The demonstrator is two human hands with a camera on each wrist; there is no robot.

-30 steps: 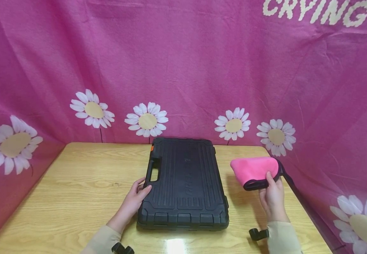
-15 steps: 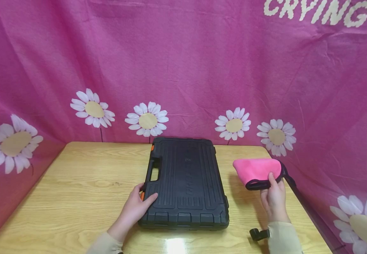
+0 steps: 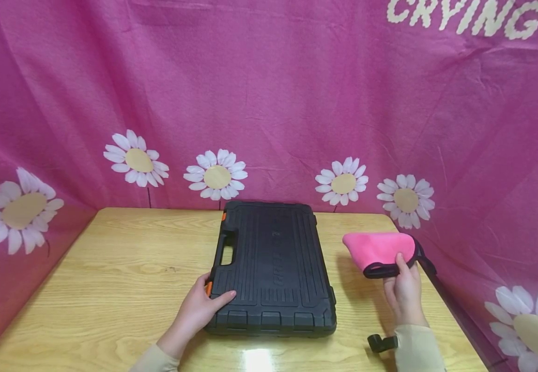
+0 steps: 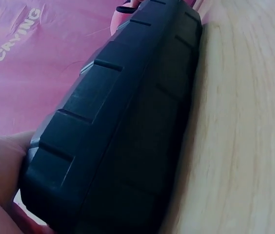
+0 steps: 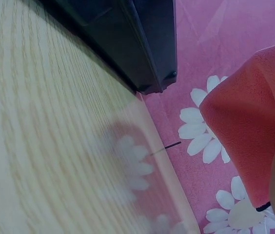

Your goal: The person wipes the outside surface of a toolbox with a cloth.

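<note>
A black hard plastic carrying case [image 3: 273, 258] lies flat on the wooden table, its handle cutout on the left side. My left hand [image 3: 199, 305] grips the near part of its left edge, thumb on top and the other fingers at the side, partly hidden. Just above those fingers shows an orange latch [image 3: 209, 288]. To the right of the case, my right hand [image 3: 405, 292] holds a folded pink cloth with black edging [image 3: 378, 248] above the table, thumb on its near face. In the right wrist view the cloth [image 5: 247, 112] hangs apart from the case [image 5: 145, 44].
The wooden table [image 3: 134, 268] extends to both sides of the case. A magenta curtain [image 3: 269, 103] with printed daisies hangs behind it and at its left and right sides. A black wrist mount [image 3: 381, 343] sits beside the right sleeve.
My left hand has slid nearer along the case's left edge, uncovering the orange latch. My right hand and the cloth have shifted slightly to the right. The case stays almost in place.
</note>
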